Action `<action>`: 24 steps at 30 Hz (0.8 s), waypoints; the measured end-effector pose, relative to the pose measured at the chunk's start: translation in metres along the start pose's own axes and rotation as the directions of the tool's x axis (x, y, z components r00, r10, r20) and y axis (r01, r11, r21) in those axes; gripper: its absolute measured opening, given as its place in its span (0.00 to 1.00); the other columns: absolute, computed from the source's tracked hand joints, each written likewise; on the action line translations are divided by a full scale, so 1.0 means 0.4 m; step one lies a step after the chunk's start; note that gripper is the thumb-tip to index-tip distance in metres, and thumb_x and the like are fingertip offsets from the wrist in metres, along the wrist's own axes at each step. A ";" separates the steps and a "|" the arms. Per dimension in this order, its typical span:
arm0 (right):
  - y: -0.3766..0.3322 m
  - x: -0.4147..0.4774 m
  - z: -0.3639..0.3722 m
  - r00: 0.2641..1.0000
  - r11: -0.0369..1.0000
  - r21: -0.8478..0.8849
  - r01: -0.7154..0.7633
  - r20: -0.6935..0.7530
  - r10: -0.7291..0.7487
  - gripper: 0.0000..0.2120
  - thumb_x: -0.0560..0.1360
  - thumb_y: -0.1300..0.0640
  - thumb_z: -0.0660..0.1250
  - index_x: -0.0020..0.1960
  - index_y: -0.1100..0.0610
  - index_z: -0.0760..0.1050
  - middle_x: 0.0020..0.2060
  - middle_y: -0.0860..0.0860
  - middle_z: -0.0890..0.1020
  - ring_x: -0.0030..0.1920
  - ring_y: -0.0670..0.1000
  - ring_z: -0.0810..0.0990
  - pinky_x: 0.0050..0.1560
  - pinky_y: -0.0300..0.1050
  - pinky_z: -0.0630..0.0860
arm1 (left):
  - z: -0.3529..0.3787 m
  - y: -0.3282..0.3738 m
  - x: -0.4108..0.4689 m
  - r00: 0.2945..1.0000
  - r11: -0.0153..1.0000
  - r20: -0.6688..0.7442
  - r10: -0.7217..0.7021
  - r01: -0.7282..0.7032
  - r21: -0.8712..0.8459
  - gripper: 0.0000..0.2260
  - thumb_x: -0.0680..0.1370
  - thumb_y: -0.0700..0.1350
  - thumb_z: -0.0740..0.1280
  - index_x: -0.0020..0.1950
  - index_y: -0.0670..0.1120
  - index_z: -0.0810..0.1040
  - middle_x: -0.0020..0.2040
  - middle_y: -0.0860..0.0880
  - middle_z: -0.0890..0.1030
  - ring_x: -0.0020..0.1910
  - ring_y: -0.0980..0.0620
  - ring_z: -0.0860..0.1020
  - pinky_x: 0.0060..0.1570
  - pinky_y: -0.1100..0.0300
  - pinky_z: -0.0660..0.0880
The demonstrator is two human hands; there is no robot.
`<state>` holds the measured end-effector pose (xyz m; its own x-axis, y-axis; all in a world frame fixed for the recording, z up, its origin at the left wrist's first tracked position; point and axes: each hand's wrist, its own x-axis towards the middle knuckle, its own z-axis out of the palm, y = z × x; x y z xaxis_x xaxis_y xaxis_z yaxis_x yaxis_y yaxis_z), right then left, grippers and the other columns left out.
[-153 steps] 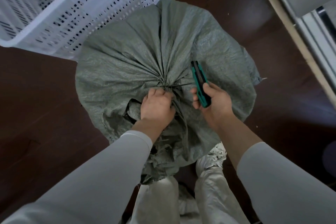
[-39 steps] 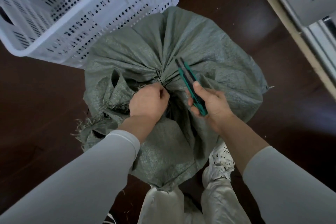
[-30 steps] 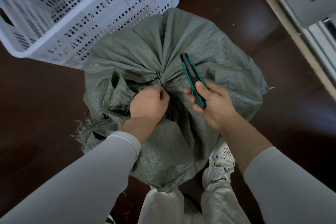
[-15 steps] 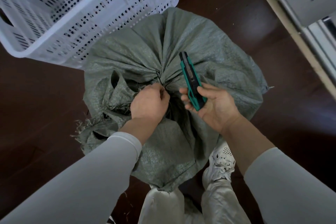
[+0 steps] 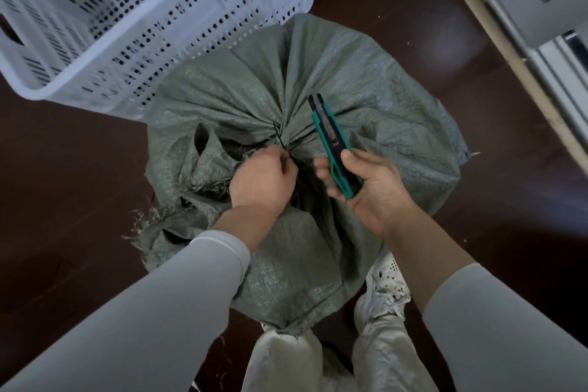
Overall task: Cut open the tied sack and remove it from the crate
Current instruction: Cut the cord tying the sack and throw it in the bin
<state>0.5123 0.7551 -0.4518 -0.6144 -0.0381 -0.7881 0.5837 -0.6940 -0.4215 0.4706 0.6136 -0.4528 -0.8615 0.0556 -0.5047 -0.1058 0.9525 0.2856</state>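
Note:
A grey-green woven sack [image 5: 375,95] stands on the dark floor, its mouth gathered into a tied neck [image 5: 281,140] with a thin dark tie. My left hand [image 5: 262,180] pinches the gathered neck just below the tie. My right hand [image 5: 366,188] holds a teal and black utility knife [image 5: 331,137], tip pointing away from me, just right of the neck and apart from it. No blade shows clearly. A white perforated plastic crate [image 5: 133,19] sits behind the sack at upper left, touching it.
The sack's frayed loose mouth [image 5: 178,200] spreads to the left. My white shoe [image 5: 385,289] and pale trouser legs are just under the sack's near edge. A grey cabinet or door frame [image 5: 515,9] runs along the right.
Over the last second my right hand has turned palm-up and shifted the knife slightly right, away from the tie. The left hand stays on the neck. The sack has not moved.

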 end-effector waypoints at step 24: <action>0.061 0.053 0.019 0.970 0.941 -0.334 0.056 -0.204 -0.130 0.09 0.70 0.69 0.68 0.46 0.58 0.74 0.32 0.52 0.79 0.31 0.49 0.77 0.33 0.40 0.77 | 0.008 -0.023 0.081 0.978 0.922 -0.065 -0.200 0.165 -0.350 0.15 0.81 0.47 0.59 0.57 0.38 0.78 0.57 0.39 0.81 0.58 0.42 0.77 0.55 0.55 0.71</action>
<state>0.5096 0.7321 -0.4753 -0.5635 0.2003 -0.8015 0.6921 -0.4153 -0.5904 0.4454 0.6076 -0.4744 -0.8535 -0.1554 -0.4973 -0.4136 0.7825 0.4654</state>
